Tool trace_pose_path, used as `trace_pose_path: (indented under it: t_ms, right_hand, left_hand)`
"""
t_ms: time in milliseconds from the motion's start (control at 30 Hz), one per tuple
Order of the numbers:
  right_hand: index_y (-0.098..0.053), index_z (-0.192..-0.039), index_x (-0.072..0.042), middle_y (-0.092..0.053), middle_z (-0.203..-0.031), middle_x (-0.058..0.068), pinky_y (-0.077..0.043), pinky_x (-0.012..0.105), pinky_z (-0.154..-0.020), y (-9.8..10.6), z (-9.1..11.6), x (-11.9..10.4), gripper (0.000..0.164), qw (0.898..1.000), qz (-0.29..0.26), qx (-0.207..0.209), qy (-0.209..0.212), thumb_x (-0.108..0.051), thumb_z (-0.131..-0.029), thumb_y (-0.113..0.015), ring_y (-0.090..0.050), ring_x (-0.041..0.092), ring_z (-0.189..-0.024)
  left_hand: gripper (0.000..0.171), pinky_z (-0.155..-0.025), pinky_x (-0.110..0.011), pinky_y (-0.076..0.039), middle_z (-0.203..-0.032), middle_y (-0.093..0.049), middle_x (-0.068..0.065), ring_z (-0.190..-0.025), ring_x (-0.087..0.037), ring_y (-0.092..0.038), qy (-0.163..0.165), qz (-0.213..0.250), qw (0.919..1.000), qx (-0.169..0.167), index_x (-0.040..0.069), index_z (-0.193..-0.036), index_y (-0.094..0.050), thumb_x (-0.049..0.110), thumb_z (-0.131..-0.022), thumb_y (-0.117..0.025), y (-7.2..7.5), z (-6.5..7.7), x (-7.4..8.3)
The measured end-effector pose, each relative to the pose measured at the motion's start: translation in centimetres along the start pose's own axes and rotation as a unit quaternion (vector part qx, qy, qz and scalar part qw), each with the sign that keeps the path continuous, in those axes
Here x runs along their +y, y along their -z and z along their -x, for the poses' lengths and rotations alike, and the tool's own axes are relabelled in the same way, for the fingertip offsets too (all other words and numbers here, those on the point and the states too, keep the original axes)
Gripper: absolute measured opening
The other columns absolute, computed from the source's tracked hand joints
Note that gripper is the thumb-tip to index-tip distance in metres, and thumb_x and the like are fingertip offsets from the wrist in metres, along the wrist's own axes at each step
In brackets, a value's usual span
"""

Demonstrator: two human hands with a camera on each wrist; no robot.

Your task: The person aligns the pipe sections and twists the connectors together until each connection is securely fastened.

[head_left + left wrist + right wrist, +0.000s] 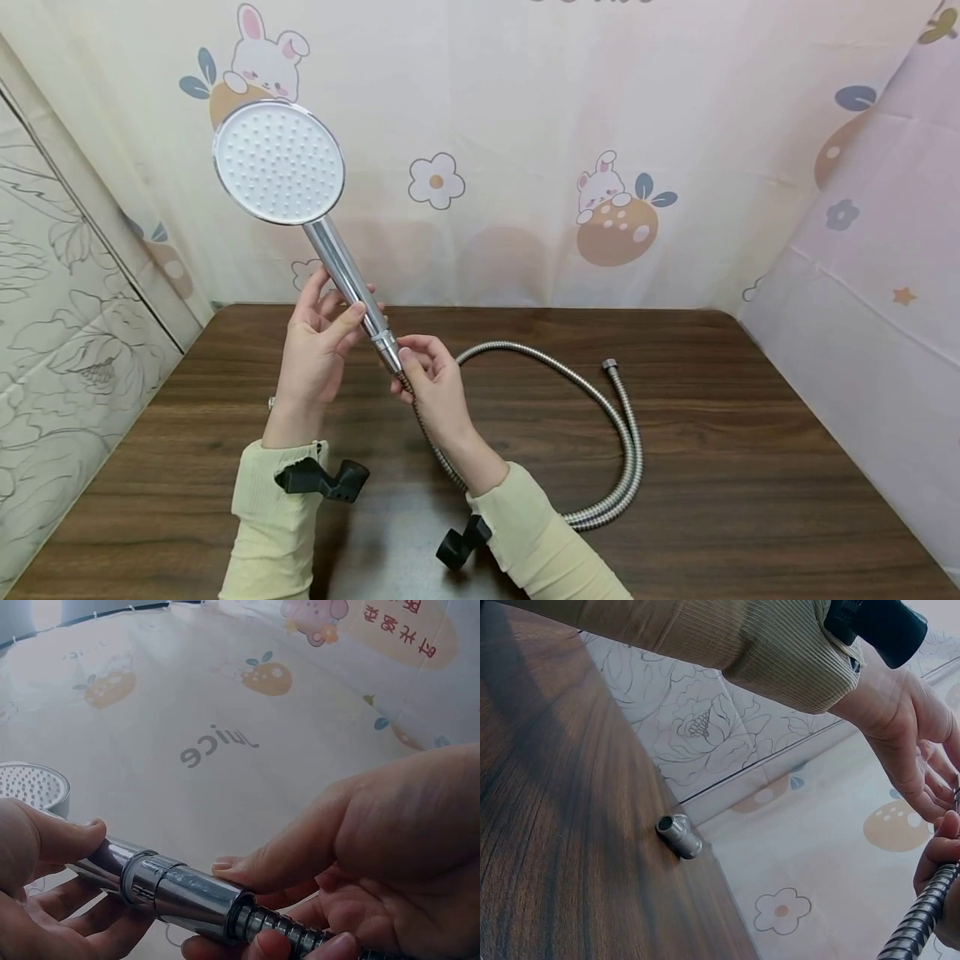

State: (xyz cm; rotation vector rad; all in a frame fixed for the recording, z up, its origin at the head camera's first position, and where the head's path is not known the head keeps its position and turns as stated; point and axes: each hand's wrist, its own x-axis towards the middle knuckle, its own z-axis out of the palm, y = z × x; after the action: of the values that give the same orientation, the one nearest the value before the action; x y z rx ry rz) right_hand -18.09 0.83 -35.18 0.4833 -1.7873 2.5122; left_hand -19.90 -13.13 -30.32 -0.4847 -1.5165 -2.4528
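A chrome shower head (279,162) with a white nozzle face is held up above the table, tilted to the upper left. My left hand (315,358) grips its handle near the lower end, thumb in front and fingers behind. At the handle's end, a ribbed metal shower hose (633,467) joins through a smooth tapered nut (199,896). My right hand (435,387) pinches this joint, its thumb on the nut's end and its fingers underneath. From there the hose runs down behind the right wrist and loops on the table, its free end (609,364) at the right.
A small metal fitting (679,838) lies near the table's edge in the right wrist view, mostly hidden behind the left wrist in the head view. The dark wooden table (750,467) meets a printed curtain (510,167) at the back. Black cameras (322,481) sit on both sleeves.
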Motion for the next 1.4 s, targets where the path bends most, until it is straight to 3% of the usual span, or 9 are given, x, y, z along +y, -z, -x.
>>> trace_pose_path:
  t_ms: [267,367,600,733,867,933,1067,1400]
  right_hand:
    - [-0.049,-0.11,0.0,-0.059,-0.085,-0.001,-0.048,0.02,-0.059,-0.06,-0.06,-0.2,0.034,0.999,0.035,-0.001,-0.018,-0.004,-0.081,-0.066,-0.058,0.005,-0.069]
    - [-0.051,-0.108,0.003,-0.062,-0.086,0.003,-0.049,0.019,-0.058,-0.12,-0.03,-0.31,0.031,0.999,0.04,0.006,-0.025,-0.003,-0.082,-0.065,-0.058,0.005,-0.07]
    - [-0.054,-0.109,0.006,-0.064,-0.099,0.025,-0.046,0.017,-0.057,-0.19,0.01,-0.28,0.025,0.999,0.03,-0.002,-0.022,-0.005,-0.087,-0.059,-0.057,0.002,-0.065]
    - [-0.057,-0.109,0.007,-0.066,-0.091,0.016,-0.045,0.017,-0.054,-0.21,0.05,-0.14,0.025,0.999,0.037,0.002,-0.02,-0.007,-0.089,-0.058,-0.051,0.003,-0.058]
    - [-0.059,-0.108,0.007,-0.053,-0.083,0.001,-0.043,0.017,-0.051,-0.2,0.04,-0.05,0.025,0.998,0.058,0.016,-0.012,-0.008,-0.089,-0.057,-0.051,0.003,-0.056]
    - [-0.059,-0.108,0.008,-0.048,-0.083,0.0,-0.042,0.016,-0.05,-0.18,0.05,-0.07,0.025,0.998,0.06,0.019,-0.009,-0.008,-0.089,-0.057,-0.051,0.003,-0.057]
    - [-0.058,-0.111,0.008,-0.052,-0.077,0.001,-0.04,0.016,-0.049,-0.15,0.13,-0.13,0.026,0.999,0.046,0.014,-0.008,-0.008,-0.09,-0.055,-0.05,0.003,-0.056]
    - [-0.049,-0.109,0.005,-0.051,-0.079,-0.001,-0.04,0.016,-0.049,-0.03,0.32,-0.04,0.023,1.0,0.014,0.002,-0.004,-0.009,-0.092,-0.052,-0.05,0.004,-0.055]
  left_hand:
    - [0.055,-0.075,-0.029,-0.053,-0.109,-0.055,-0.009,-0.087,-0.017,-0.066,-0.002,0.0,1.0,-0.005,0.012,-0.138,-0.033,-0.004,-0.088,-0.052,-0.05,-0.09,0.08]
    - [0.056,-0.076,-0.029,-0.053,-0.109,-0.055,-0.009,-0.087,-0.017,-0.066,0.0,0.0,1.0,-0.006,0.012,-0.138,-0.033,-0.004,-0.088,-0.052,-0.09,-0.07,0.12]
    - [0.058,-0.076,-0.03,-0.053,-0.11,-0.055,-0.009,-0.087,-0.018,-0.065,-0.004,0.008,0.9999,-0.006,0.013,-0.139,-0.033,-0.006,-0.088,-0.051,-0.19,0.01,0.22]
    - [0.058,-0.077,-0.03,-0.053,-0.111,-0.055,-0.01,-0.089,-0.02,-0.065,-0.005,0.011,0.9999,-0.003,0.013,-0.139,-0.033,-0.007,-0.088,-0.051,-0.17,0.14,0.24]
    - [0.058,-0.077,-0.03,-0.053,-0.112,-0.054,-0.011,-0.091,-0.022,-0.065,-0.006,0.012,0.9999,-0.003,0.013,-0.139,-0.033,-0.007,-0.088,-0.051,-0.17,0.24,0.24]
    - [0.058,-0.078,-0.03,-0.053,-0.112,-0.054,-0.011,-0.091,-0.022,-0.065,-0.007,0.012,0.9999,-0.003,0.013,-0.139,-0.033,-0.006,-0.088,-0.051,-0.18,0.27,0.24]
    - [0.057,-0.078,-0.029,-0.053,-0.112,-0.055,-0.009,-0.09,-0.02,-0.065,-0.005,0.012,0.9999,-0.003,0.013,-0.139,-0.033,-0.006,-0.088,-0.05,-0.19,0.3,0.22]
    - [0.057,-0.077,-0.029,-0.053,-0.11,-0.056,-0.007,-0.088,-0.018,-0.065,0.0,0.014,0.9999,-0.001,0.013,-0.139,-0.033,-0.006,-0.089,-0.05,-0.17,0.39,0.15]
